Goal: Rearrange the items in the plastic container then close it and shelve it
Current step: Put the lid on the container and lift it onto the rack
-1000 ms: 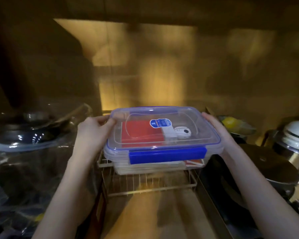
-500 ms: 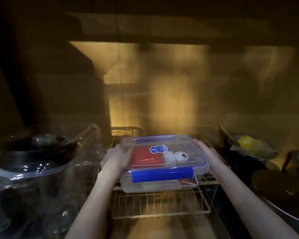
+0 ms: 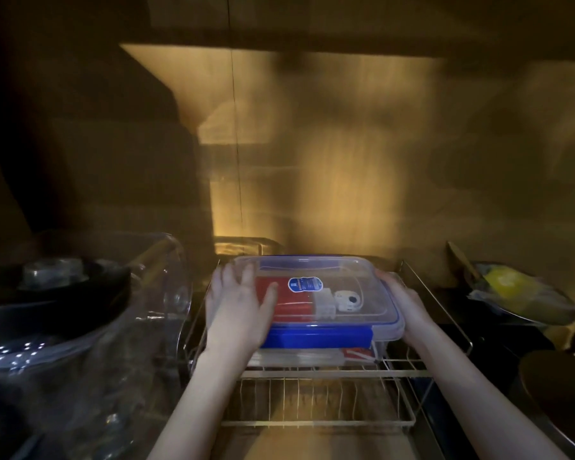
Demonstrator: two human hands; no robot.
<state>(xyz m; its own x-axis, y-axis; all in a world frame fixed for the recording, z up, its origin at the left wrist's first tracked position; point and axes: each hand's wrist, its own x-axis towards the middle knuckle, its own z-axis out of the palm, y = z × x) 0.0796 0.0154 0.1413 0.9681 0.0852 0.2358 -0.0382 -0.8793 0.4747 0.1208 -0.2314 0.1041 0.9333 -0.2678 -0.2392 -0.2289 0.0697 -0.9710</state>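
While the fingers (image 3: 246,277) of the left hand (image 3: 238,310) are spread flat over the lid's near-left corner and the right hand (image 3: 400,305) is curled round the right edge, the plastic container (image 3: 316,303) is held closed on the wire rack (image 3: 316,423) inside the dim cupboard. Stiff, smooth and probably light, it is best gripped by both short sides, since loose items inside may shift.
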